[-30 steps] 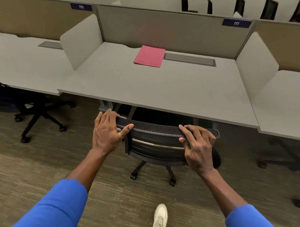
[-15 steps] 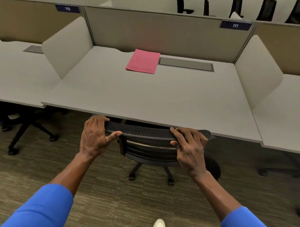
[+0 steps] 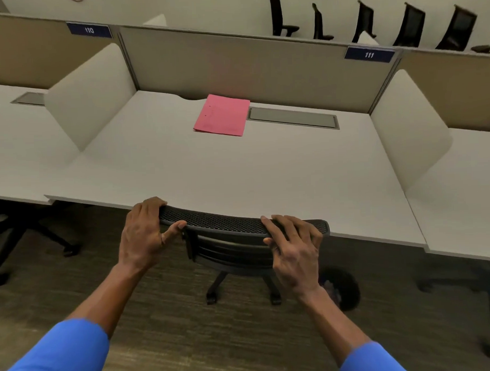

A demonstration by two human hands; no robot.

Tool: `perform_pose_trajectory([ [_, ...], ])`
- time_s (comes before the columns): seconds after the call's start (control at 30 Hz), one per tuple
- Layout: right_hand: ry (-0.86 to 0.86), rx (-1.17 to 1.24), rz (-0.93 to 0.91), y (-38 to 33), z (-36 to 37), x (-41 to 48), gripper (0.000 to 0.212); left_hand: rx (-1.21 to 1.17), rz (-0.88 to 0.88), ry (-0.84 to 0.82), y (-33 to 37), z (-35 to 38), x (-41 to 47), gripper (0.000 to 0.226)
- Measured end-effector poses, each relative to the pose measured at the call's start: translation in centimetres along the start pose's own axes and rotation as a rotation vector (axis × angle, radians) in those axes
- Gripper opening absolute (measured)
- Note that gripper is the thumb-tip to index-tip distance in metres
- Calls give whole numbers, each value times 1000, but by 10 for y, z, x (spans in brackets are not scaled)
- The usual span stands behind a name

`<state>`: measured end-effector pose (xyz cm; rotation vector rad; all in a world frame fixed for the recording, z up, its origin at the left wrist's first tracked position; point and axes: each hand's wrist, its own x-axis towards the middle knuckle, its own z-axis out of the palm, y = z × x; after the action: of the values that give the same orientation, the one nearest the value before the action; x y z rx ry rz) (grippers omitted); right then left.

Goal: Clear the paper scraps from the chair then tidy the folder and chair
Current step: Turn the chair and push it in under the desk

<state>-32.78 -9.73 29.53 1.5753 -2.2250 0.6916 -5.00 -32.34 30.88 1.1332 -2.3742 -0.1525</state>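
Note:
A black mesh-backed office chair (image 3: pixel 225 225) stands tucked under the white desk (image 3: pixel 237 171), its backrest top touching the desk's front edge. My left hand (image 3: pixel 144 236) grips the left end of the backrest top. My right hand (image 3: pixel 294 244) grips the right end. The seat is hidden beneath the desk. A pink folder (image 3: pixel 222 115) lies flat and closed at the back of the desk, near the partition. No paper scraps show on the chair.
White side dividers (image 3: pixel 88 96) bound the desk on both sides. A grey cable hatch (image 3: pixel 293 118) lies beside the folder. A dark round bin (image 3: pixel 340 289) sits on the carpet under my right wrist. Another chair base (image 3: pixel 31 237) stands at left; several chairs line the far wall.
The chair has rolled forward under the desk, pushed by both hands, until its backrest meets the desk edge. I have stepped closer; my shoe has left the view.

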Motion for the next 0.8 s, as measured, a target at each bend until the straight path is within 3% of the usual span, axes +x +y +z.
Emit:
perform_pose_trajectory([
  [0.23, -20, -25, 45, -4, -4, 2, 48, -14, 98, -34, -15, 1, 13, 75],
  [0.8, -127, -144, 135, -12, -15, 4, 55, 60, 97, -36, -4, -6, 9, 72],
])
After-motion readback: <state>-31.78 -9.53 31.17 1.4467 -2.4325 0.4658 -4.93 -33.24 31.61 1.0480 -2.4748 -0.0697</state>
